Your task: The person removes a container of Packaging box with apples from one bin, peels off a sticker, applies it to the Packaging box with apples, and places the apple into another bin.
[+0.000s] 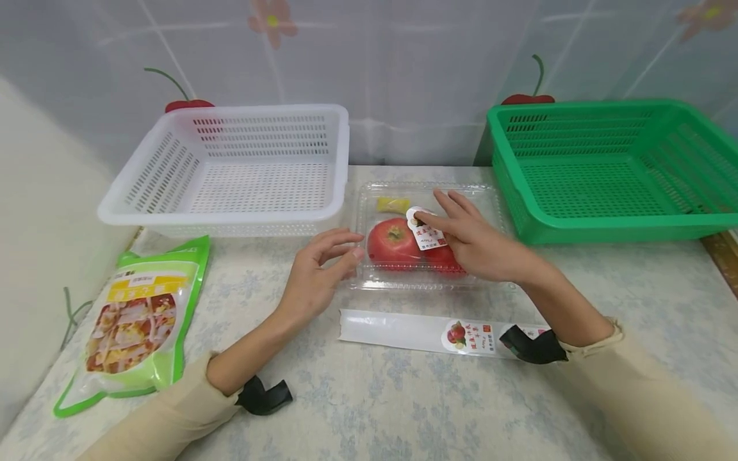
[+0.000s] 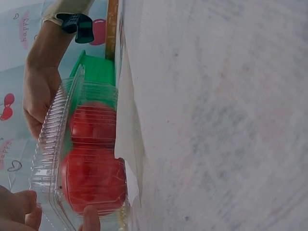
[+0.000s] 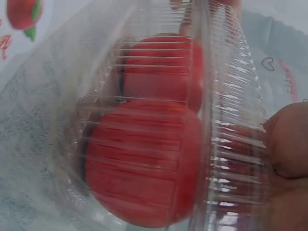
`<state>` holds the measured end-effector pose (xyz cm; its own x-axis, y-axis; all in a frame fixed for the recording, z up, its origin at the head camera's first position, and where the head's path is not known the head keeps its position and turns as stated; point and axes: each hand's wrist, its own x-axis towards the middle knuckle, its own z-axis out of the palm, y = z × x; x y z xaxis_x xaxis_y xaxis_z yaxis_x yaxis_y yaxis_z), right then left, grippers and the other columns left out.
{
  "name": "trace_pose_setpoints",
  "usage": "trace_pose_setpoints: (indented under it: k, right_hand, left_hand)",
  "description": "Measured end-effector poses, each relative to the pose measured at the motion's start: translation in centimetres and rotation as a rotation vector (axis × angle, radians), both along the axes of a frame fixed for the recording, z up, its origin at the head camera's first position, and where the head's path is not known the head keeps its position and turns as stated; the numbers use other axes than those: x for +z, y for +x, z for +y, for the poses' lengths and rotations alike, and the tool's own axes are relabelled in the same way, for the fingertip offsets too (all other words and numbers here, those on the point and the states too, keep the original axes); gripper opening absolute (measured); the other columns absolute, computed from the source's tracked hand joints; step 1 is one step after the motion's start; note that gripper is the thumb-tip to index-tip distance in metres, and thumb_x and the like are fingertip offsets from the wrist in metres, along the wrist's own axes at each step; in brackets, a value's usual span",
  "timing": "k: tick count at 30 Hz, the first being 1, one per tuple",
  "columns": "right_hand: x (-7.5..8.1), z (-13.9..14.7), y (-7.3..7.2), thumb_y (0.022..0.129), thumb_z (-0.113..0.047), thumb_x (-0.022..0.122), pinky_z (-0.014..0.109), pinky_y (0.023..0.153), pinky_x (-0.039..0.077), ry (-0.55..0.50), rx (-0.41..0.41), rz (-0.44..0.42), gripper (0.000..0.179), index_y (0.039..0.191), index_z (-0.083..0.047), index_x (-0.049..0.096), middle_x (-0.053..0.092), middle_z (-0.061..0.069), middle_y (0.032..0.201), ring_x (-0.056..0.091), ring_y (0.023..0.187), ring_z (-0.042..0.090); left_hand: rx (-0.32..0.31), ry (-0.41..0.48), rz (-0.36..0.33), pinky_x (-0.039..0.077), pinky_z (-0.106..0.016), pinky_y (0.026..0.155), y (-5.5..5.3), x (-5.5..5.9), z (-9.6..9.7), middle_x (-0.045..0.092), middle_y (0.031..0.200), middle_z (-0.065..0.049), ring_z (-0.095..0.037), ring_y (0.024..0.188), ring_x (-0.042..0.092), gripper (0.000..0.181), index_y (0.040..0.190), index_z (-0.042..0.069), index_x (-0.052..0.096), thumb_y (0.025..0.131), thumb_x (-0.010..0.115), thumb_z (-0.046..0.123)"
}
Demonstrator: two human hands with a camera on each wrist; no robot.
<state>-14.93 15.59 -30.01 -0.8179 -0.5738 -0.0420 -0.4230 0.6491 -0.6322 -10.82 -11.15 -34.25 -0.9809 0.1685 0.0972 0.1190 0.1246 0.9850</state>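
A clear plastic clamshell box [image 1: 380, 280] lies closed on the table with two red apples [image 1: 387, 246] and a small yellow packet [image 1: 393, 205] inside. My right hand [image 1: 484, 246] is over the lid, its fingers extended. One fingertip presses the top of a white apple sticker [image 1: 429, 238], which lies slantwise over the second apple. Whether the whole sticker touches the lid, I cannot tell. At the box's left edge, my left hand [image 1: 314, 275] rests with loosely bent fingers. In the left wrist view, its fingertips [image 2: 91, 220] are against the near end of the box.
In front of the box lies a strip of sticker backing [image 1: 392, 328] with apple stickers on it. A white basket [image 1: 265, 218] stands at the back left, a green basket [image 1: 623, 227] at the back right. A green-edged food bag [image 1: 135, 326] lies on the left.
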Motion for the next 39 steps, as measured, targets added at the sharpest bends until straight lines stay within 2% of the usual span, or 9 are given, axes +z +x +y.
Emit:
trace_pose_setpoints:
  k: [6,10,12,16,19,23,26,32,39]
  right_hand:
    - [-0.6,-0.6,0.5,0.099,0.001,0.042,0.06,0.115,0.018,0.038,-0.084,0.139,0.047,0.145,-0.005,0.049,0.015,0.021,0.161,0.007,0.147,0.04]
    - [-1.0,-0.9,0.8,0.101,-0.011,0.049,0.058,0.116,0.017,0.118,-0.123,0.239,0.044,0.144,-0.009,0.051,0.021,0.022,0.159,0.012,0.147,0.041]
    - [-1.1,-1.0,0.8,0.102,-0.018,0.049,0.056,0.117,0.013,0.167,-0.112,0.263,0.045,0.147,-0.011,0.049,0.02,0.023,0.159,0.012,0.146,0.041]
    - [-1.0,-1.1,0.7,0.103,-0.026,0.048,0.055,0.118,0.008,0.238,-0.064,0.276,0.048,0.15,-0.017,0.044,0.016,0.025,0.159,0.008,0.146,0.043]
    - [-0.9,-1.2,0.7,0.104,-0.029,0.046,0.056,0.118,0.006,0.263,-0.048,0.258,0.049,0.152,-0.019,0.041,0.013,0.025,0.159,0.005,0.146,0.044]
    - [-0.9,-1.4,0.7,0.104,-0.033,0.044,0.057,0.118,0.005,0.302,-0.083,0.225,0.052,0.154,-0.019,0.037,0.008,0.023,0.161,0.002,0.147,0.043]
    - [-1.1,-1.7,0.7,0.104,-0.036,0.041,0.055,0.118,0.005,0.335,-0.12,0.231,0.054,0.154,-0.018,0.036,0.008,0.021,0.162,0.001,0.147,0.041]
    - [-1.4,-1.9,0.9,0.103,-0.034,0.043,0.052,0.119,0.009,0.291,-0.176,0.334,0.051,0.147,-0.008,0.047,0.019,0.023,0.159,0.009,0.147,0.041]
    - [-1.8,-1.9,1.4,0.1,-0.026,0.048,0.052,0.112,0.031,0.152,-0.267,0.465,0.041,0.125,0.001,0.067,0.042,0.022,0.149,0.039,0.135,0.041]
  left_hand:
    - [0.003,-0.001,0.001,0.058,-0.035,0.082,0.1,0.0,0.0,0.046,0.142,-0.018,-0.028,0.117,0.058,0.029,0.122,-0.002,0.065,0.096,0.066,0.009]
    - [-0.008,0.005,0.013,0.058,-0.036,0.081,0.0,0.0,0.0,0.046,0.142,-0.018,-0.029,0.116,0.058,0.029,0.122,-0.002,0.065,0.096,0.066,0.009]
    - [-0.011,0.005,0.013,0.058,-0.036,0.081,0.0,0.0,0.0,0.045,0.142,-0.018,-0.029,0.116,0.058,0.028,0.122,-0.002,0.065,0.096,0.066,0.009]
    - [-0.005,0.012,-0.018,0.058,-0.036,0.082,0.0,0.0,0.0,0.045,0.143,-0.017,-0.028,0.116,0.058,0.028,0.122,-0.001,0.065,0.096,0.066,0.009]
    - [0.002,0.034,-0.077,0.057,-0.036,0.084,0.1,0.1,0.1,0.044,0.145,-0.014,-0.026,0.117,0.058,0.029,0.123,0.001,0.065,0.096,0.066,0.009]
    - [0.011,0.056,-0.143,0.057,-0.037,0.085,0.1,0.4,0.2,0.043,0.147,-0.01,-0.024,0.118,0.058,0.031,0.125,0.003,0.064,0.096,0.066,0.01]
    - [0.013,0.061,-0.156,0.057,-0.037,0.085,0.1,0.5,0.3,0.044,0.147,-0.009,-0.023,0.117,0.059,0.031,0.126,0.003,0.064,0.096,0.066,0.01]
    - [0.01,0.075,-0.15,0.057,-0.036,0.084,0.2,0.4,0.3,0.044,0.146,-0.011,-0.023,0.117,0.058,0.031,0.126,0.001,0.063,0.096,0.065,0.008]
    - [0.006,0.077,-0.16,0.057,-0.035,0.085,0.1,0.4,0.1,0.043,0.147,-0.009,-0.023,0.119,0.057,0.031,0.126,0.002,0.064,0.096,0.066,0.01]
